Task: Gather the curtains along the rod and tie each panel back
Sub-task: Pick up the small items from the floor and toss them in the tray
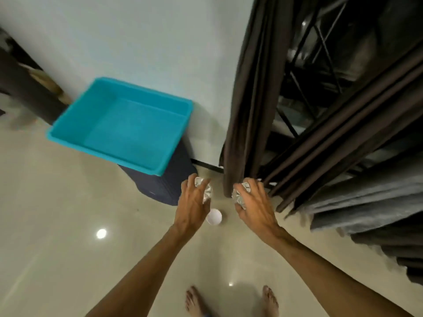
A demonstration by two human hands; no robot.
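1. The floor (68,248) was glossy beige tile that caught two bright lamp glints. It met a plain pale wall (148,42) along a dark skirting strip.
2. The curtains (251,99) were dark brown cloth in deep lengthwise folds, on the right. One panel hung straight down to the tile by the wall's edge. Another ran slantwise across the right side, with grey cloth (366,197) bunched below it.
3. Between the panels showed a window (320,65) crossed by thin black bars.
4. A teal plastic tub (137,124), rectangular with a rolled rim, sat against the wall on a dark ribbed bin (164,184). Its smooth inner bottom lay in plain view.
5. Dark furniture (23,88) stood blurred at the far left.
6. The left hand (194,202), on a bare outstretched forearm, had its fingers curled over a crinkled silver left wad (207,191), near the bin.
7. The right hand (256,204) gripped a matching right wad (240,193) with spread, bent fingers. It was just beside the straight panel's hem; I could not tell whether it touched the hem.
8. Two bare feet (194,300) stood on the tile.
9. A round white cup (215,217) sat on the floor, partly hidden by the left hand; its contents could not be told.
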